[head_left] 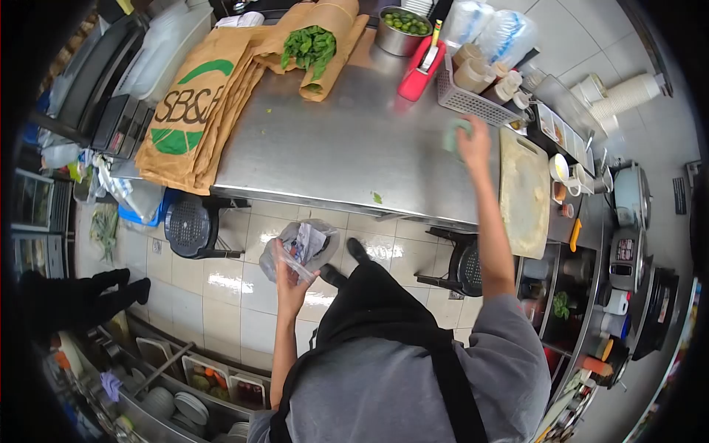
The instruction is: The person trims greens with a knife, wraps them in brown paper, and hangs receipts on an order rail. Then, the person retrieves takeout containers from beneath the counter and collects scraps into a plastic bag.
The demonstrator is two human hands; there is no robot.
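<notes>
My right hand (pixel 473 144) is closed on a pale green cloth (pixel 451 137), slightly blurred, pressed to the steel table (pixel 325 151) between the sauce-bottle basket and the cutting board. My left hand (pixel 292 284) is below the table's front edge, its fingers gripping the rim of a clear plastic bag (pixel 329 235). Crumpled packaging (pixel 304 244) shows inside the bag. A small green leaf scrap (pixel 377 198) lies near the table's front edge.
Brown paper bags (pixel 166 151) and wrapped leafy greens (pixel 309 50) cover the table's left and back. A pot of limes (pixel 402 31), red tape dispenser (pixel 421 70), grey basket (pixel 473 94) and cutting board (pixel 523 196) stand along the back and right. Stools (pixel 190 225) are underneath; another person's legs (pixel 88 295) are left.
</notes>
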